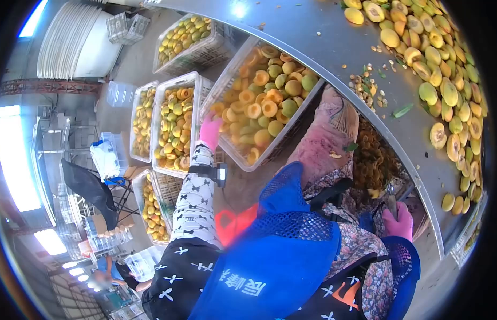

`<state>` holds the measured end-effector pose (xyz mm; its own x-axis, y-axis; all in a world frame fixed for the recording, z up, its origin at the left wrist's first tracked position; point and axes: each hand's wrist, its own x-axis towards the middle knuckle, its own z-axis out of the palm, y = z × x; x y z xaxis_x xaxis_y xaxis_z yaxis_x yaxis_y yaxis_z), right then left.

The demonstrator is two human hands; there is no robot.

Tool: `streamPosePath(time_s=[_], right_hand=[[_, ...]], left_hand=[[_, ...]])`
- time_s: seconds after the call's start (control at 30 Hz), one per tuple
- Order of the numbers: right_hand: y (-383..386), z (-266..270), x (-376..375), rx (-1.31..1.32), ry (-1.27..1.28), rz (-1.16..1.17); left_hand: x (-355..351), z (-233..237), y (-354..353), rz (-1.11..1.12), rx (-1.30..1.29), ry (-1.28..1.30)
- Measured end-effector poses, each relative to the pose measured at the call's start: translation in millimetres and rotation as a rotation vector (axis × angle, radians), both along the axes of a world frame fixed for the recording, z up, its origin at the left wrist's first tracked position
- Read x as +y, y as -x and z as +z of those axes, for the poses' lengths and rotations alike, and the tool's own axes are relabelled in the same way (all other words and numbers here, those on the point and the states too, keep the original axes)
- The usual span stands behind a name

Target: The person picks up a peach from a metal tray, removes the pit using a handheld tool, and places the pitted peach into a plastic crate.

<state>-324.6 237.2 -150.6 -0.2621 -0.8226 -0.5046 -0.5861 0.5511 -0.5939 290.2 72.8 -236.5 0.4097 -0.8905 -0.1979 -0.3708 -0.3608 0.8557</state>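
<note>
My left hand (210, 132), in a pink glove, is at the corner of a crate (247, 166) full of halved, yellow-orange fruits that look like apricots (269, 108). Its fingers reach over the rim, apart, beside the nearest halves, and nothing shows in them. On the right, my right hand (399, 221), also gloved in pink, is closed around a small metal hand tool (391, 201). The tool points up, away from my body, beneath the table's edge; its exact kind does not show. Brown-orange fruit scraps (372, 154) lie in a container between my knee and that hand.
A metal table (312, 32) curves along the right, with a heap of apricots (446, 80) and loose pits (366, 88) on it. More filled crates (175, 125) stand on the floor at left. A person (112, 269) is in the background at lower left.
</note>
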Motion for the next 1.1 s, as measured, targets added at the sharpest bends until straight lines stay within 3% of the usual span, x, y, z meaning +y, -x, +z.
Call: streamPosePath(time_s=[0.03,0.07,0.1,0.17,0.3,0.4,0.43,0.47,0.57,0.63,0.7,0.77,0.83,0.9,0.93,1.0,1.03,1.1], right_hand=[[-5,3,-10,-0.027,-0.050,-0.011],[-14,12,-18,-0.051,-0.107,-0.025],[-21,20,-22,-0.073,-0.167,-0.043],[-24,24,-27,-0.055,-0.142,-0.033],[-27,23,-33,-0.016,-0.118,0.051],[-33,22,-35,-0.085,-0.006,0.059],[-38,24,-31,-0.071,0.016,0.093],[-38,31,-26,-0.029,0.043,0.093],[-47,78,-23,-0.133,0.098,0.110],[-60,106,-16,-0.194,0.089,0.032],[-63,109,-8,-0.269,0.091,-0.026],[-54,94,3,-0.200,0.214,0.019],[-48,86,19,-0.133,0.326,0.032],[-43,109,26,-0.239,0.199,-0.088],[-42,95,39,-0.201,0.294,-0.116],[-35,112,43,-0.331,0.245,-0.236],[-31,118,43,-0.400,0.222,-0.293],[-23,106,49,-0.389,0.383,-0.330]], left_hand=[[1,-4,3,0.092,0.034,-0.108],[4,-29,-5,-0.077,-0.542,0.078],[7,-48,-19,-0.174,-0.659,-0.173],[-4,-12,20,-0.380,-0.877,-0.674],[-3,-24,24,-0.252,-1.033,-0.680],[-26,-69,5,-0.176,-1.177,-0.852],[-27,-58,-13,-0.463,-1.202,-0.713],[-26,-51,-19,-0.466,-1.215,-0.516],[-71,52,83,-0.310,-0.820,0.302],[-87,135,168,-0.509,-0.495,0.573],[-85,176,256,-0.697,-0.223,0.590],[-91,181,337,-0.996,-0.096,0.556],[-85,184,417,-1.106,0.046,0.319],[-91,164,486,-1.224,-0.266,0.320],[-85,154,509,-1.252,-0.401,0.315],[-74,139,549,-1.284,-0.677,0.311],[-66,135,561,-1.296,-0.704,0.296],[-55,97,573,-1.328,-0.383,0.576]])
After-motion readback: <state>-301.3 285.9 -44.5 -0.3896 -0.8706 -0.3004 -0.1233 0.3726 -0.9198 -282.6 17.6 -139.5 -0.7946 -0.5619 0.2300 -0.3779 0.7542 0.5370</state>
